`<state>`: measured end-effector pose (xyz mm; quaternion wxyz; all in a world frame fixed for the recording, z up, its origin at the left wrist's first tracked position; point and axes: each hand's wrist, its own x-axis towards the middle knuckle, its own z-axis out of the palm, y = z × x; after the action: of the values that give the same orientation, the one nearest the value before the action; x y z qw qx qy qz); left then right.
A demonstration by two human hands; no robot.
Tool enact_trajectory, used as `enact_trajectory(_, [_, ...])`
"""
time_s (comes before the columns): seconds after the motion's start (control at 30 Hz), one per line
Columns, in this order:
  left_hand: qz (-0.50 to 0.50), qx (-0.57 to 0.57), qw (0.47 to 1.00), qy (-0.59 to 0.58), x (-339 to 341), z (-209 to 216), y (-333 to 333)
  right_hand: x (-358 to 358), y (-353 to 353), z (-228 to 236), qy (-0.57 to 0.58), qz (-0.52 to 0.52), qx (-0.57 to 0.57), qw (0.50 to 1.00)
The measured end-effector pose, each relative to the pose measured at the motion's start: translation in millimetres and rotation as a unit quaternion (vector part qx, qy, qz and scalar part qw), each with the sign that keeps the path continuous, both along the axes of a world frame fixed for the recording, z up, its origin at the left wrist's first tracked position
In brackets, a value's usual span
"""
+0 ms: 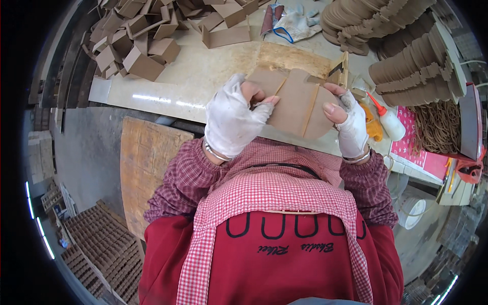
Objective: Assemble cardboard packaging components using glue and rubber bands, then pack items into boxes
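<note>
A flat brown fibreboard piece [297, 104] with rounded edges and thin wooden strips standing on it is held close to my chest, above the pale worktable [198, 76]. My left hand [234, 119], in a white fingerless glove, grips its left side with thumb and fingers pinching near a strip. My right hand [348, 122], also gloved, holds the right edge with bare fingertips on the board.
A heap of small brown board corner pieces [147, 35] lies at the far left of the table. Stacks of curved brown cut-outs [406, 56] fill the right. A white glue bottle with a red nozzle [389, 119] lies by my right hand. Spare gloves [295, 23] lie at the back. A plywood sheet [147, 168] leans below.
</note>
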<state>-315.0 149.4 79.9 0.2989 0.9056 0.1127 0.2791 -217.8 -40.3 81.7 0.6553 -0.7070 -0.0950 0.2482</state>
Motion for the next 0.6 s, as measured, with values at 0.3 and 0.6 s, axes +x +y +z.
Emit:
enact_trajectory(0.3, [-0.037, 0.072, 0.997, 0.020, 26, 13, -4, 3, -11, 0, 0.020, 0.033, -0.016, 0.999])
enact_trajectory(0.6, [-0.040, -0.082, 0.995, 0.035, 39, 16, 24, 15, -9, 7, 0.048, 0.047, -0.016, 0.998])
